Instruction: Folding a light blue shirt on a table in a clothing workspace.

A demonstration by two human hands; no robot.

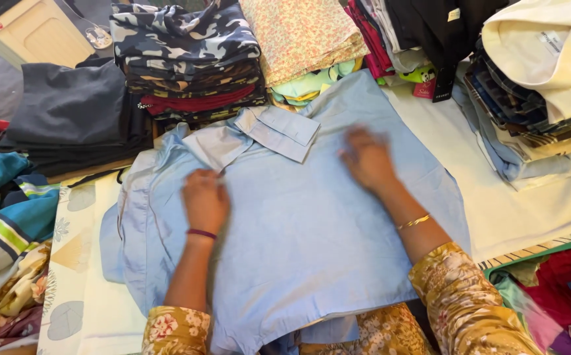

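Pressing flat-palmed on the light blue shirt [298, 230] spread below the camouflage stack [183, 46], the left hand [205, 200] and blurred right hand [366, 160], gripping nothing, could drag the cloth, I judge, creasing it under the collar [279, 131].

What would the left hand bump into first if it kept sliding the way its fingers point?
Probably the shirt's collar: the left hand lies flat on the light blue shirt, fingers pointing up toward it. The folded stacks lie beyond.

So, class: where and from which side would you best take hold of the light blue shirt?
Probably at the collar, coming from the far side: it is doubled, stiffer cloth standing off the flat shirt. Both hands press flat lower down.
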